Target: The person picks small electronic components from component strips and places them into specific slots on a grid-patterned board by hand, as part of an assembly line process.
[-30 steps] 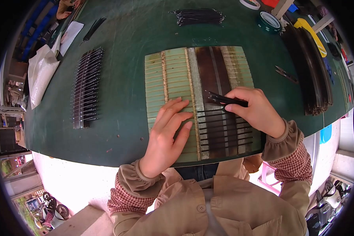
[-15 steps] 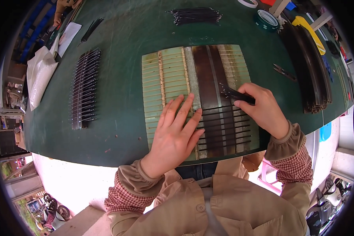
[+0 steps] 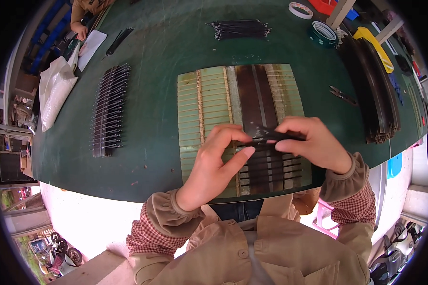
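A bundle of short black wires (image 3: 271, 134) with silvery tips sits in my right hand (image 3: 314, 142), its fingers closed round it. My left hand (image 3: 216, 159) meets the tips of that bundle, thumb and forefinger pinched on what looks like one wire; blur softens the spot. Both hands are just above a pale green slotted board (image 3: 189, 109). Down the board's right half runs a wide dark brown strip (image 3: 252, 95) with a grey line along it. Several black wires (image 3: 292, 175) lie crosswise in the slots at the near end, partly hidden under my hands.
To the left lies a strip with rows of black wires (image 3: 110, 111). Loose wire piles (image 3: 240, 30) are at the back. At right are snips (image 3: 342, 95), tape rolls (image 3: 323, 33) and long dark strips (image 3: 373, 90). A white bag (image 3: 57, 90) and another person's hand (image 3: 81, 32) are far left.
My left hand has lifted off the board and closed its fingertips at the bundle. My right hand has brought the bundle left, toward it. The view has shifted slightly.
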Demonstrator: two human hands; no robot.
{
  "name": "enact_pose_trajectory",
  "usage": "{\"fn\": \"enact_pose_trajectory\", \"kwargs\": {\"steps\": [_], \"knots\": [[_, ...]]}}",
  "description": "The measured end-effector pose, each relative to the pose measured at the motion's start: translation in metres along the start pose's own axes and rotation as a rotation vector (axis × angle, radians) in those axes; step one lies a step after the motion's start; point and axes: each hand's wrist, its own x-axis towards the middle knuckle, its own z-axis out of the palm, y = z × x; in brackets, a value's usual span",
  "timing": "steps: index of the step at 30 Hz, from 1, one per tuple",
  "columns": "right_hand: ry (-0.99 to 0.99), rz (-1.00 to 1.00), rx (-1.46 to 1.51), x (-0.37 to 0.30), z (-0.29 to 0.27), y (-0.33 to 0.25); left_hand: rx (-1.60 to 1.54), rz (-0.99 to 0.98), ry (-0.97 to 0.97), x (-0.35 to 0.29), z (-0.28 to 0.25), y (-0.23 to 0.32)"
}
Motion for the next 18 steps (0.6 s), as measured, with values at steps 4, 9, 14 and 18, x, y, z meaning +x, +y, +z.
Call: {"fn": "enact_pose_trajectory", "kwargs": {"steps": [4,9,14,18], "knots": [[-0.06,0.039,0.086,0.009,0.004,0.001,-0.183,-0.053,0.015,-0.001,-0.002,-0.014],[-0.016,0.011,0.106,0.015,0.003,0.013,-0.103,0.024,0.053,0.003,-0.004,-0.014],[-0.118,0.111,0.105,0.02,0.01,-0.001,-0.074,0.004,0.048,0.003,-0.002,-0.012],[0.066,-0.019,-0.038,0.023,0.003,0.017,0.07,0.094,0.07,0.0,-0.015,-0.019]]}}
